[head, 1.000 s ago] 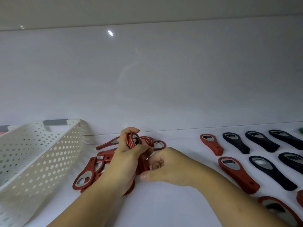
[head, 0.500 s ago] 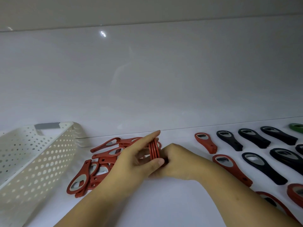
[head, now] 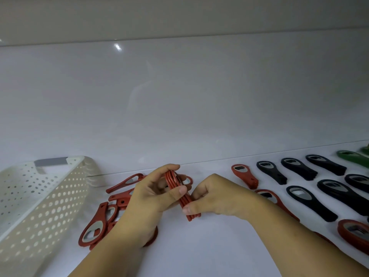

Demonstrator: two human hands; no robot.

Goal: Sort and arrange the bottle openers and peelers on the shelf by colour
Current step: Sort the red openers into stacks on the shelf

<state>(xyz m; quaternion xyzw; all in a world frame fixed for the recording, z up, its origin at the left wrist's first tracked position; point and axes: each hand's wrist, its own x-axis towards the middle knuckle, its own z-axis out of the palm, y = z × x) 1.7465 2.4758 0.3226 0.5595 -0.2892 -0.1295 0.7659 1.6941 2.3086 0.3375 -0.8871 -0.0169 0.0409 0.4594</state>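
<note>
A stack of several red bottle openers (head: pixel 184 200) stands on edge between my hands above the white shelf (head: pixel 199 246). My left hand (head: pixel 153 198) grips the stack's upper part with thumb and fingers. My right hand (head: pixel 215 196) pinches its lower end. A loose pile of red openers (head: pixel 95 226) lies on the shelf under and left of my left hand. To the right lie a single red opener (head: pixel 244 175), another red stack (head: pixel 268 196), rows of black openers (head: pixel 311 202) and green ones (head: pixel 352 157) at the far right.
A white perforated basket (head: pixel 40 206) with a grey handle stands tilted at the left. The shelf's glossy white back wall (head: pixel 179 106) rises close behind the openers. A red opener stack (head: pixel 353 232) lies at the right edge.
The red stack has tilted more upright in my hands, and my left fingers have curled round its top. My right thumb now pinches the lower end. The view has shifted slightly left.
</note>
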